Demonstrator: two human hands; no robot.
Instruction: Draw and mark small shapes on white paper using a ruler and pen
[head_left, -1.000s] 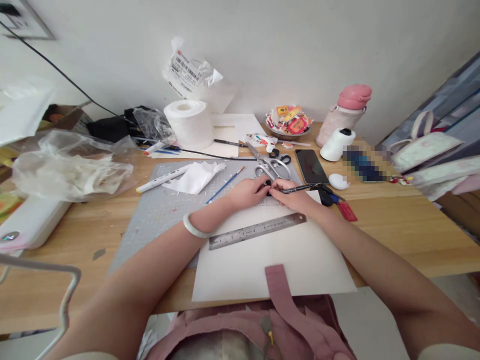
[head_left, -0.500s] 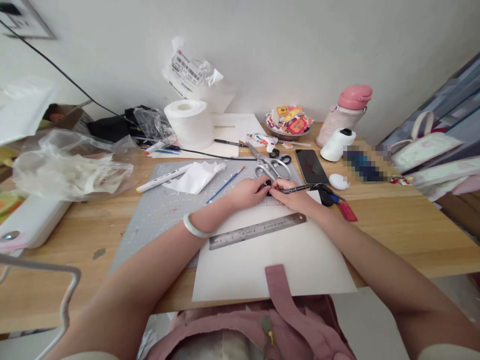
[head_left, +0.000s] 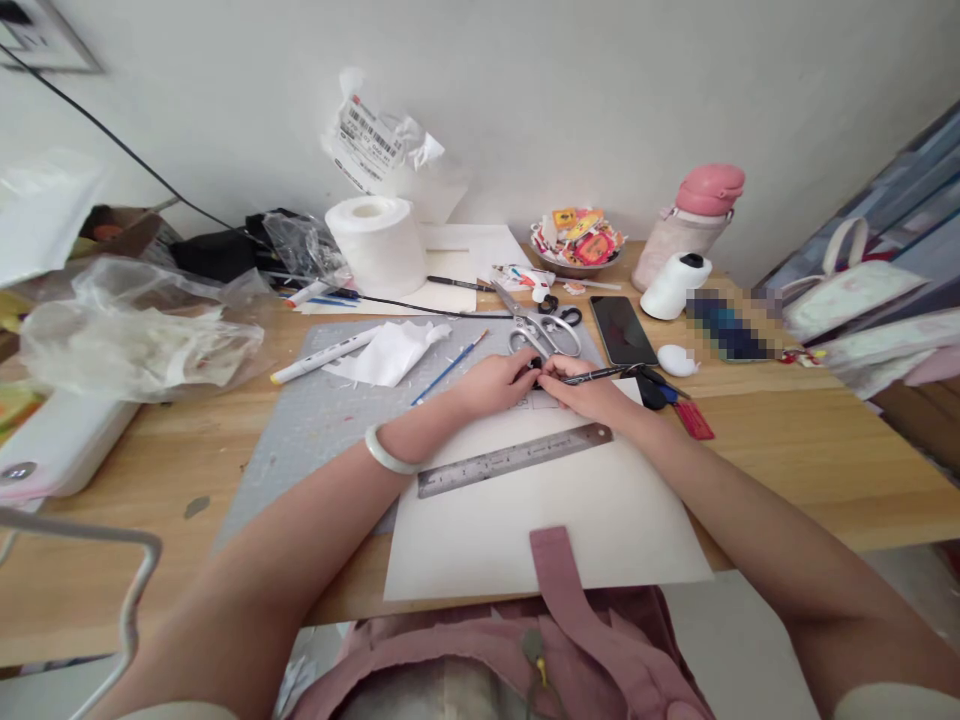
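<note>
My left hand [head_left: 499, 382] is closed, thumb and fingers pinched at a small black object [head_left: 535, 363] above the top of the white paper [head_left: 525, 530]. Touching it from the other side is my right hand [head_left: 581, 390], closed, with a black pen [head_left: 596, 376] held in it and pointing to the right. Part of a drawn outline shows on the paper under the hands. A steel ruler [head_left: 514, 460] lies slanted across the sheet below them. Silver scissors [head_left: 540, 330] rest just beyond my fingers.
A grey cutting mat [head_left: 300, 450] lies under the paper, bearing a blue pencil [head_left: 450, 368], a white marker [head_left: 319, 358] and tissue [head_left: 394, 355]. Behind stand a paper roll [head_left: 375, 245], a bowl [head_left: 576, 265] and a pink-lidded bottle [head_left: 686, 225]. A phone [head_left: 622, 330] lies right.
</note>
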